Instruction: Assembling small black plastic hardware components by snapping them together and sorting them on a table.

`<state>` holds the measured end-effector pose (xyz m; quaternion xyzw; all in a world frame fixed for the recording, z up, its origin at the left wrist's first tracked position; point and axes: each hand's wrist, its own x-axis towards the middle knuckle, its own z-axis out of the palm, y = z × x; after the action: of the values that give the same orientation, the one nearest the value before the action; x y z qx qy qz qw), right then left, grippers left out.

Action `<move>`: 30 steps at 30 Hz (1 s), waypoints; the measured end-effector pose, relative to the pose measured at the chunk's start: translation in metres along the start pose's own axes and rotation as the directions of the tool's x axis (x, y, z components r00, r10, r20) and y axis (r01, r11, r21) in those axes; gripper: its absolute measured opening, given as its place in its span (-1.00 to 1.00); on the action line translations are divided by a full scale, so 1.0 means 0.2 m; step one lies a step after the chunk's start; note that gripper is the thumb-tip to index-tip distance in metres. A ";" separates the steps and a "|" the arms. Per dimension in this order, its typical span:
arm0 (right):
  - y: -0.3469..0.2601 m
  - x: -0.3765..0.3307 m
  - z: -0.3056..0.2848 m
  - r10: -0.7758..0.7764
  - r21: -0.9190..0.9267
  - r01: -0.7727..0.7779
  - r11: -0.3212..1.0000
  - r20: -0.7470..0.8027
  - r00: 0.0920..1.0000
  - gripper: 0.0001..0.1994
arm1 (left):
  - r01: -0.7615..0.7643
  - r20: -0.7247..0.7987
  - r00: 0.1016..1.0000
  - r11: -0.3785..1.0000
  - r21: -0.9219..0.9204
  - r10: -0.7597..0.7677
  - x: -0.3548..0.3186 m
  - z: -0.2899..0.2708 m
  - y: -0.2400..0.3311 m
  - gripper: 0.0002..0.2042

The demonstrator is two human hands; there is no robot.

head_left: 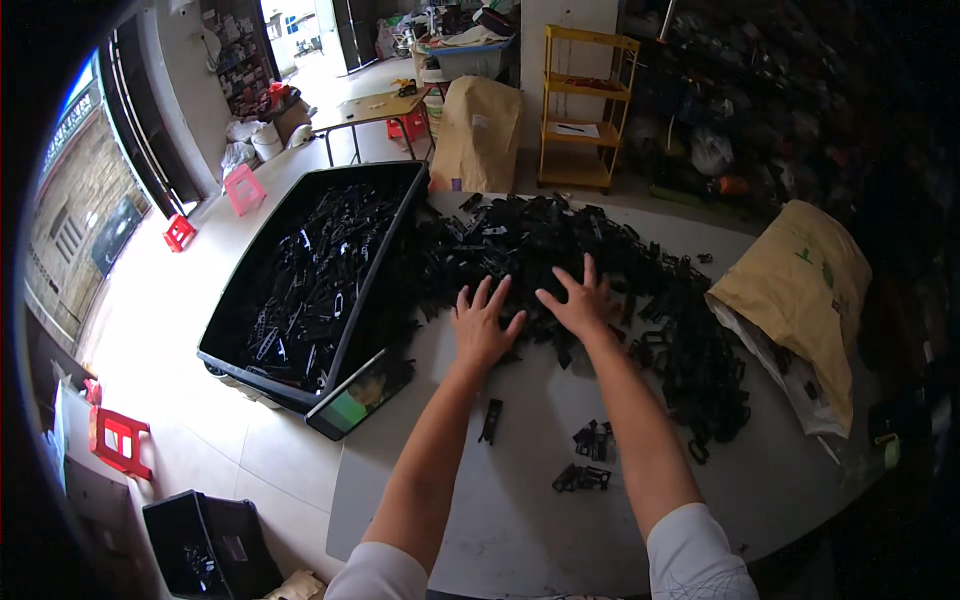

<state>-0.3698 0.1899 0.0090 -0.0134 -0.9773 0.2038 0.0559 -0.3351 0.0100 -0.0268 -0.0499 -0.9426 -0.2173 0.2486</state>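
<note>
A wide heap of small black plastic parts (520, 225) covers the far half of the pale table (420, 520). My left hand (485, 325) reaches to the heap's near edge, fingers spread, with nothing seen in it. Beside it on the right, my right hand (580, 302) also has its fingers apart over the parts. Whether the fingertips touch the parts is hard to tell. Nearer to me lie a single long black part (490, 421) and two small clusters of black parts, an upper cluster (594, 440) and a lower cluster (581, 478).
A big black tub (375, 285) of similar parts stands left of the heap, with a lit phone or tablet (350, 400) leaning by its near corner. An open brown paper sack (800, 290) lies on the right. A black bin (235, 545) and a red stool (121, 443) stand on the floor.
</note>
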 end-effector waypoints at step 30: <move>-0.32 -1.31 0.10 -0.159 0.029 0.164 0.986 -0.121 0.980 -0.55 | 0.002 -0.039 0.999 0.989 -0.149 -0.008 -1.02 -0.66 0.12 -0.56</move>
<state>-0.1111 0.1112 -0.0108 0.0549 -0.9661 0.2162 0.1301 -0.0931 -0.0227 -0.0137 -0.0614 -0.9188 -0.2886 0.2623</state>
